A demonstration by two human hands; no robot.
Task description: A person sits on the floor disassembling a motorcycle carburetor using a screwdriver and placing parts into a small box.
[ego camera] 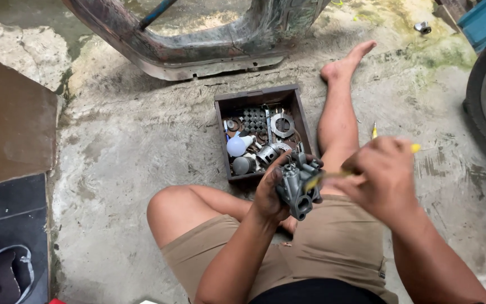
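Khaki shorts (333, 247) with a little side seam pocket, black shirt hem (316, 293) showing just below the hands. Arms are bare, no sleeves, no gloves, and barefoot (347, 62) too.

The gray metal engine part (299, 186) is lumpy, with round holes and little pipes sticking out. It sits tilted, held up in the air over the lap. The thin tool with a yellow handle (333, 173) lies almost flat, and its tip touches the part from about 3 o'clock.
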